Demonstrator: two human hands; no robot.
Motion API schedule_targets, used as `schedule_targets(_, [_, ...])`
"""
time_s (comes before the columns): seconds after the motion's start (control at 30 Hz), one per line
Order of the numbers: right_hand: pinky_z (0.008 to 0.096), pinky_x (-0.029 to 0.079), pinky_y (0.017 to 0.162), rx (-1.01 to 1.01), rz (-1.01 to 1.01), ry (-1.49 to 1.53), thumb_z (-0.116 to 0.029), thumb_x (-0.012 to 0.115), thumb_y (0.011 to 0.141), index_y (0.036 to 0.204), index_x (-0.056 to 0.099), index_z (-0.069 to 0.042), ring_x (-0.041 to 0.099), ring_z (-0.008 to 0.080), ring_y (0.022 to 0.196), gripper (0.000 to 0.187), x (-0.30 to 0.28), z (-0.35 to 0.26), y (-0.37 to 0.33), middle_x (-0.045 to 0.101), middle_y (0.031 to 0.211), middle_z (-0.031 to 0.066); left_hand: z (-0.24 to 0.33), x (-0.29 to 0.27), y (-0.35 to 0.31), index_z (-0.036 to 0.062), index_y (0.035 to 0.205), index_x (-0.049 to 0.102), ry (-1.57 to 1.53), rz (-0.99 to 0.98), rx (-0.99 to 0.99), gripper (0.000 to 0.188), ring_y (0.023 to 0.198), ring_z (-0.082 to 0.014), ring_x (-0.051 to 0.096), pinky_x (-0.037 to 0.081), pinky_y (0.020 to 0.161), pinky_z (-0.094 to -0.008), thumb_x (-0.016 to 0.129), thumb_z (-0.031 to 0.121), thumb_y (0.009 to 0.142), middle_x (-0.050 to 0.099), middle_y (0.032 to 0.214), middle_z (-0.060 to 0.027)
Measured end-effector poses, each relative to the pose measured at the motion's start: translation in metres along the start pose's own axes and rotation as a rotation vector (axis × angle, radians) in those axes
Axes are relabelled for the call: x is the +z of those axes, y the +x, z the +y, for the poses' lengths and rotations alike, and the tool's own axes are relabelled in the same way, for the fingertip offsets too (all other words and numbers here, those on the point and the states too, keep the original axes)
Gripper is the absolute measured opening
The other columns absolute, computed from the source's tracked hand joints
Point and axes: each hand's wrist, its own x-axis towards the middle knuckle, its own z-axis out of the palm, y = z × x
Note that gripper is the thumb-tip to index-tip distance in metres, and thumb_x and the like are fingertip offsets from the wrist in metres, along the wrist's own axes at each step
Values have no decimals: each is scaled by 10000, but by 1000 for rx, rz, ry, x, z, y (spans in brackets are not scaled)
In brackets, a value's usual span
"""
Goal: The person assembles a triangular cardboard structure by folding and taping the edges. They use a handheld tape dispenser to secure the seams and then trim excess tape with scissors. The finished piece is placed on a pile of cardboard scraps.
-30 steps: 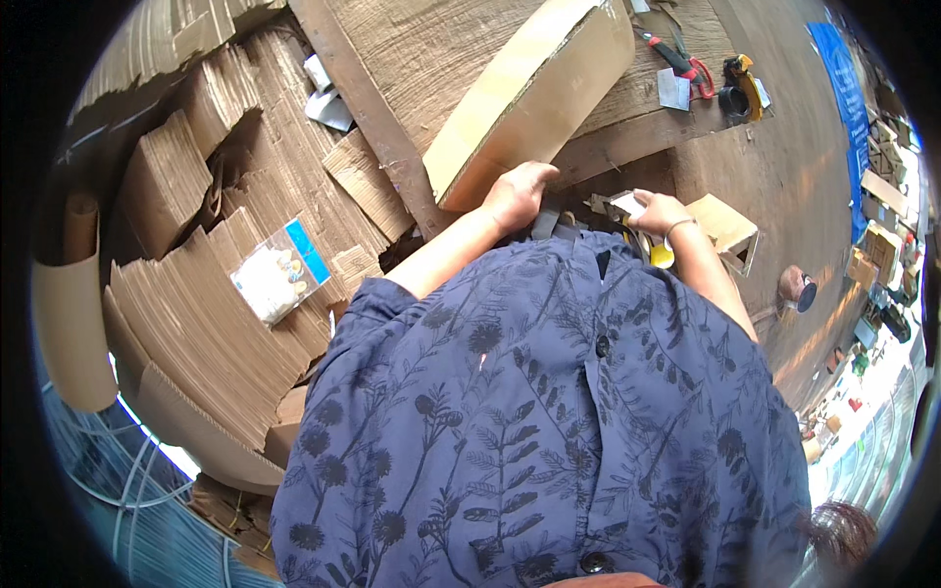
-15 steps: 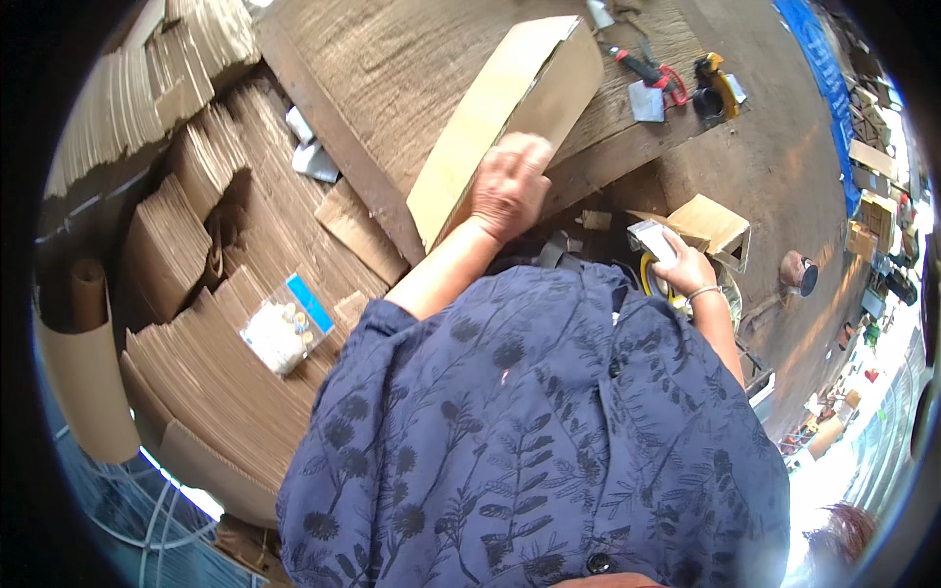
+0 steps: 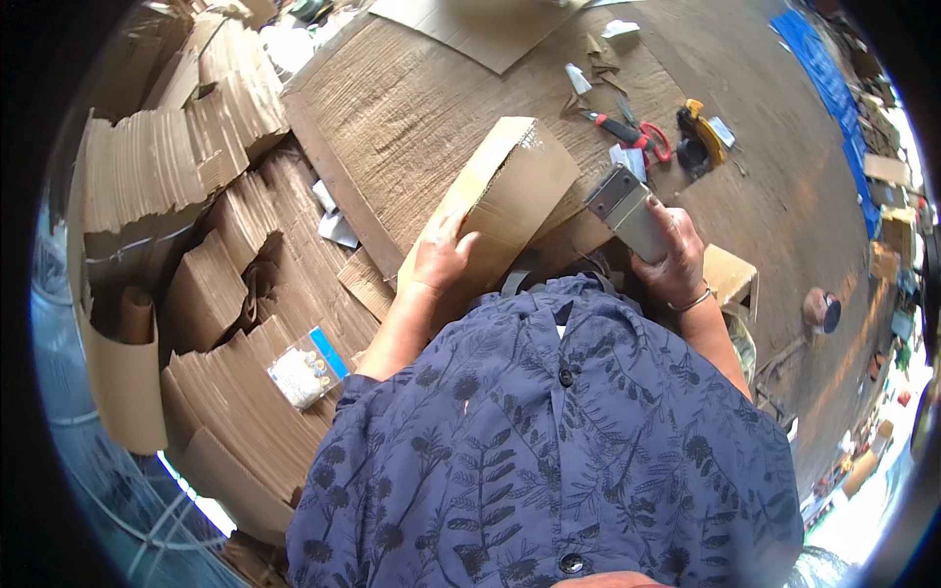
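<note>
the left hand [image 3: 438, 257] lies on the long cardboard box [image 3: 524, 191], its fingers spread along the pale side with the thumb standing apart on the adjoining brown side. the box rests slantwise on the wooden tabletop [image 3: 382, 127], its near end close to the person's patterned shirt [image 3: 549, 421]. to its right, the right hand [image 3: 674, 257] has its fingers wrapped around a grey metal tool [image 3: 635, 220], the dark end pointing up and to the left, away from the wrist. just beyond this tool lie a red-and-black hand tool [image 3: 619, 130] and a yellow-and-black tape dispenser [image 3: 698, 142]. a small cardboard box [image 3: 730, 272] sits beside the right wrist. well to the left, a clear bag [image 3: 302, 372] with a blue strip lies on stacked cardboard [image 3: 230, 416].
</note>
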Motion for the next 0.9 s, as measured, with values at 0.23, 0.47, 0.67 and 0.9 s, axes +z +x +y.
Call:
schedule_targets(0.23, [396, 535, 705, -285, -178, 140, -190, 843, 540, 1286, 619, -183, 618, 311, 827, 779, 14, 50, 72, 596, 951, 126, 134, 3, 88, 21, 1152, 661, -1257, -88, -477, 309, 906, -126, 630, 485, 826, -270, 532, 268, 1020, 693, 1006, -50])
schedule_targets(0.47, [375, 533, 673, -252, -372, 350, -135, 785, 567, 1318, 601, -226, 617, 290, 773, 779, 29, 107, 120, 595, 896, 100, 134, 19, 130, -9, 980, 690, -1269, 105, -628, 165, 741, -105, 605, 489, 666, -239, 630, 143, 956, 696, 888, -52])
schedule_targets(0.67, [340, 499, 946, 66, -617, 623, -121, 712, 666, 1386, 542, -154, 638, 254, 1044, 740, 88, 196, 172, 648, 1176, 128, 48, 11, 210, 23, 867, 705, -677, 331, -721, 147, 625, -97, 573, 471, 573, -248, 706, 168, 894, 661, 740, -21])
schedule_targets(0.9, [306, 357, 1117, 455, -1071, 1090, -54, 686, 710, 1420, 476, -25, 440, 177, 1324, 741, 178, 230, 218, 462, 1475, 105, -22, 36, 220, 20, 711, 689, -543, 395, -946, 166, 478, -84, 505, 414, 469, -253, 766, 145, 788, 600, 575, -16])
